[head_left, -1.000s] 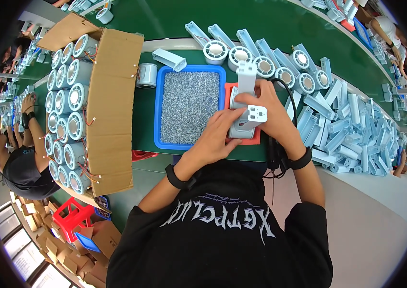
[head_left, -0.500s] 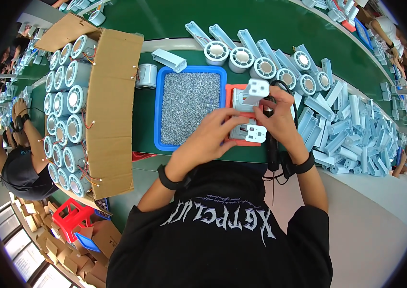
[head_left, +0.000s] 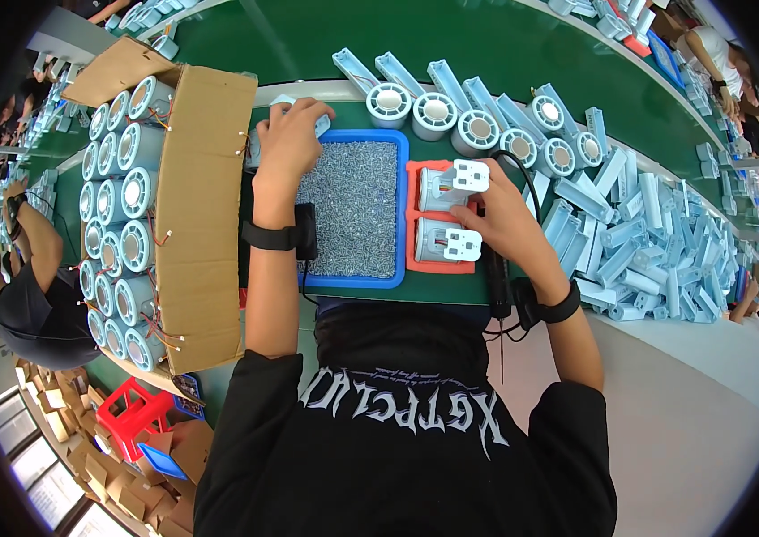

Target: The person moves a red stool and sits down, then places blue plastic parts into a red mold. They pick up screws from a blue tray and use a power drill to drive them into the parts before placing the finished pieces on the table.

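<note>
My left hand (head_left: 288,143) is closed over a light-blue trough-shaped plastic shell (head_left: 322,124) beyond the screw tray; its fingers curl onto the shell and partly hide it. My right hand (head_left: 512,217) closes around the right side of the upper light-blue cylindrical motor unit (head_left: 436,190), thumb below its white end plate and fingers behind it. That unit and a second one (head_left: 437,240) lie in an orange holder (head_left: 412,215). A black electric screwdriver (head_left: 498,291) lies under the right hand, its bit toward me; whether the palm touches it is hidden.
A blue tray (head_left: 402,206) full of small screws sits left of the holder. Further left, a cardboard box (head_left: 209,224) holds several motor cylinders with wires. Shells paired with round motors (head_left: 434,112) line the back; loose shells (head_left: 657,242) heap at right. A co-worker (head_left: 30,295) is at left.
My left hand has left the lower unit and moved up and left onto the shell beyond the tray. My right hand stays at the upper unit, slightly shifted; the view has shifted a little.
</note>
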